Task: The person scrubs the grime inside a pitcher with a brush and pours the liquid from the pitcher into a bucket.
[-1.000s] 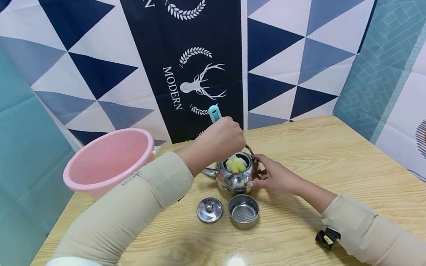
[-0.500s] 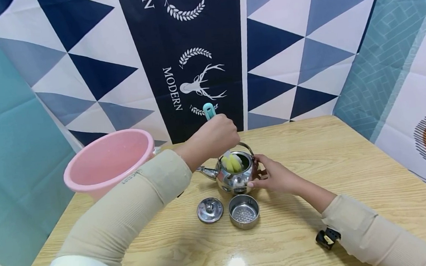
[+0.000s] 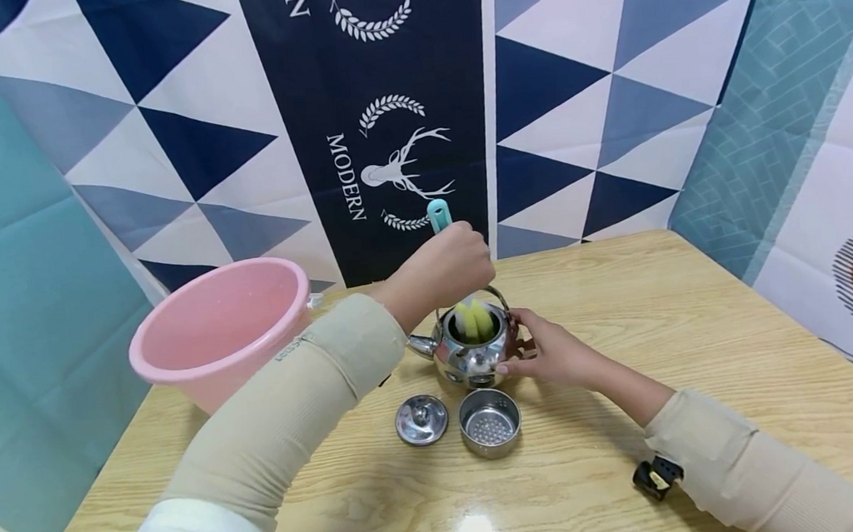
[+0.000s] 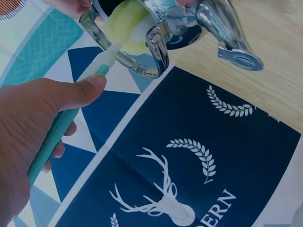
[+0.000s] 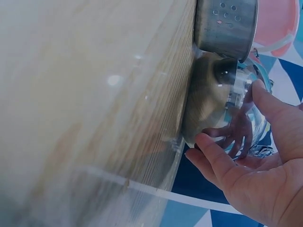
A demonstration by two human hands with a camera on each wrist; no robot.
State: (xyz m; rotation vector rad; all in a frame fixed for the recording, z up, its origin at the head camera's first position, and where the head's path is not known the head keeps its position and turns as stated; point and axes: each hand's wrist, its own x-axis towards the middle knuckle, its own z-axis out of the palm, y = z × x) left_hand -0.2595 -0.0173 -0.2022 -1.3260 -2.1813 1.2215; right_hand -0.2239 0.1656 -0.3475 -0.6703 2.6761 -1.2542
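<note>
My left hand grips the turquoise handle of a sponge brush above a shiny steel teapot. The brush's yellow and white sponge head sits inside the pot's round opening, below the raised carrying handle. In the left wrist view, the thumb lies along the brush handle and the sponge shows within the opening. My right hand holds the teapot's right side, thumb and fingers spread around its body. The right wrist view has those fingertips against the mirrored wall. The pot stands upright, spout pointing left.
In front of the teapot are its steel lid and a perforated strainer basket. A pink basin stands at the left of the wooden table. Patterned cloth hangs behind. A black strap piece is by my right sleeve.
My left hand swung the brush left, then back right, with the sponge shifting inside the pot. The teapot and my right hand stay in place.
</note>
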